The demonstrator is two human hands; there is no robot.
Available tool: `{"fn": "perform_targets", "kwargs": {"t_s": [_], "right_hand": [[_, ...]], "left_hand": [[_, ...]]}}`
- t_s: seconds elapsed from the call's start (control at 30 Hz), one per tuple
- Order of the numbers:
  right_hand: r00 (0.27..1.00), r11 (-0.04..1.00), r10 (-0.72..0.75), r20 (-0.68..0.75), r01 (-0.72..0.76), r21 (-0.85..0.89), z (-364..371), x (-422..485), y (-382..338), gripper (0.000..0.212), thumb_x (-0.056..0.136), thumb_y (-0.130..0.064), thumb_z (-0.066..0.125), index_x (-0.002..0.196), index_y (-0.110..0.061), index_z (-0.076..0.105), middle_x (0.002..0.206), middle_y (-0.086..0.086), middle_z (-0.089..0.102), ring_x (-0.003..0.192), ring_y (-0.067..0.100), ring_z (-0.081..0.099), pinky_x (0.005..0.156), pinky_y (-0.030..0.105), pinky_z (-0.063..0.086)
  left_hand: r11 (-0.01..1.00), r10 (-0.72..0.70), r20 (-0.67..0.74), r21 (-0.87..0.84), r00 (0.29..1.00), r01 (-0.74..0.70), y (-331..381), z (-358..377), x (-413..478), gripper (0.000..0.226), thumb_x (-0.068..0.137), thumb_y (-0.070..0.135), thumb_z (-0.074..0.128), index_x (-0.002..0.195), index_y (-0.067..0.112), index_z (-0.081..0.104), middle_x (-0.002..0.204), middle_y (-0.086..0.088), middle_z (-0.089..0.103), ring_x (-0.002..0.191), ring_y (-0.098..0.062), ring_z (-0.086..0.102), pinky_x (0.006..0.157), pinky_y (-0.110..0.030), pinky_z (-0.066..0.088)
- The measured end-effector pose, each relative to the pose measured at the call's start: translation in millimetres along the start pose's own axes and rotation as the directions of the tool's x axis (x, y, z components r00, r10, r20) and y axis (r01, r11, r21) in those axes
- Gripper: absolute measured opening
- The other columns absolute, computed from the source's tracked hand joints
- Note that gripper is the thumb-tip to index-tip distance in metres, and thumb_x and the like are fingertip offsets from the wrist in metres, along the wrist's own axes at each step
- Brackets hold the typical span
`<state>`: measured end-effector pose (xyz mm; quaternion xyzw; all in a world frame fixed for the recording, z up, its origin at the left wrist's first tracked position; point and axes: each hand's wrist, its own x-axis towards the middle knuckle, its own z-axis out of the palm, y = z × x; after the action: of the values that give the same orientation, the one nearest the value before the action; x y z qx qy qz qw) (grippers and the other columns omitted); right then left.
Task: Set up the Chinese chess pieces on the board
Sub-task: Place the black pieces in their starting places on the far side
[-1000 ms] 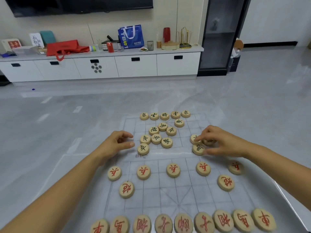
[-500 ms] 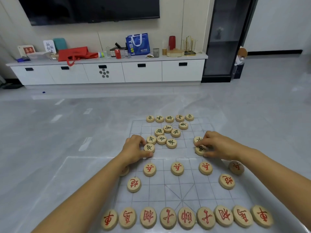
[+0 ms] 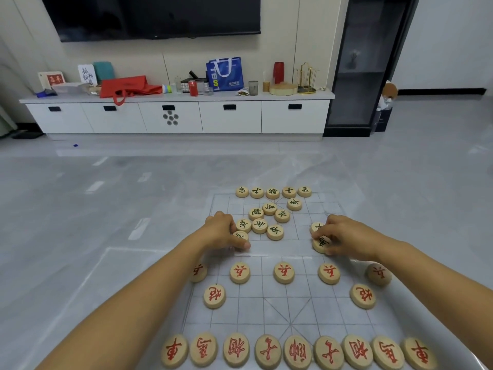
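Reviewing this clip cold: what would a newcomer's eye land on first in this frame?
Most likely the two bare hands at mid-board: the left hand on a black-lettered piece, the right hand on another. Next, the neat row of red-lettered pieces along the near edge of the board, against the loose black-lettered cluster in the far half.
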<state>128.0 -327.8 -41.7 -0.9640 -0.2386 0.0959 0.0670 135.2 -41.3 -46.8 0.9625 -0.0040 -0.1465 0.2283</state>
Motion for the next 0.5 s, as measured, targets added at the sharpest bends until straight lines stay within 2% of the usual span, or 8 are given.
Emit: {"fn": "perform_targets", "kwargs": {"t_s": [0.13, 0.3, 0.4, 0.5], "right_hand": [[1.0, 1.0, -0.008, 0.01, 0.008, 0.008, -0.1, 0.5, 1.3, 0.037, 0.088, -0.032, 0.056, 0.125, -0.03, 0.052, 0.101, -0.008, 0.04, 0.093, 0.01, 0.045, 0.084, 0.023, 0.043], [0.999, 0.999, -0.02, 0.025, 0.019, 0.03, -0.5, 1.2, 3.3, 0.038, 0.087, -0.031, 0.056, 0.125, -0.031, 0.051, 0.102, -0.009, 0.04, 0.092, 0.009, 0.044, 0.081, 0.019, 0.039], [0.999, 0.999, -0.023, 0.033, 0.022, 0.033, -0.3, 1.8, 4.1, 0.038, 0.087, -0.031, 0.057, 0.125, -0.031, 0.051, 0.102, -0.009, 0.041, 0.092, 0.009, 0.045, 0.082, 0.02, 0.04], [0.999, 0.999, -0.03, 0.039, 0.029, 0.035, -0.2, 1.9, 4.9, 0.038, 0.087, -0.032, 0.056, 0.124, -0.032, 0.051, 0.103, -0.008, 0.043, 0.092, 0.009, 0.045, 0.082, 0.021, 0.042]], "left_hand": [[0.999, -0.025, 0.039, -0.038, 0.999, 0.026, 1.2, -5.5, 5.4, 0.044, 0.069, 0.043, 0.076, 0.088, 0.017, 0.047, 0.099, -0.002, 0.05, 0.089, -0.018, 0.044, 0.072, -0.029, 0.038], [0.993, -0.046, 0.055, -0.103, 0.997, 0.051, 2.1, -12.0, 14.2, 0.041, 0.077, 0.046, 0.067, 0.093, 0.016, 0.044, 0.091, -0.001, 0.051, 0.078, -0.016, 0.043, 0.065, -0.027, 0.034], [0.993, -0.041, -0.014, -0.11, 0.999, 0.04, 11.7, -13.2, 25.2, 0.036, 0.085, 0.041, 0.061, 0.104, 0.013, 0.047, 0.099, -0.003, 0.053, 0.087, -0.019, 0.048, 0.074, -0.029, 0.039], [0.996, 0.057, -0.158, -0.054, 0.986, -0.066, 29.5, -9.4, 41.7, 0.032, 0.088, 0.028, 0.059, 0.116, 0.015, 0.05, 0.116, -0.006, 0.058, 0.1, -0.022, 0.055, 0.09, -0.036, 0.045]]}}
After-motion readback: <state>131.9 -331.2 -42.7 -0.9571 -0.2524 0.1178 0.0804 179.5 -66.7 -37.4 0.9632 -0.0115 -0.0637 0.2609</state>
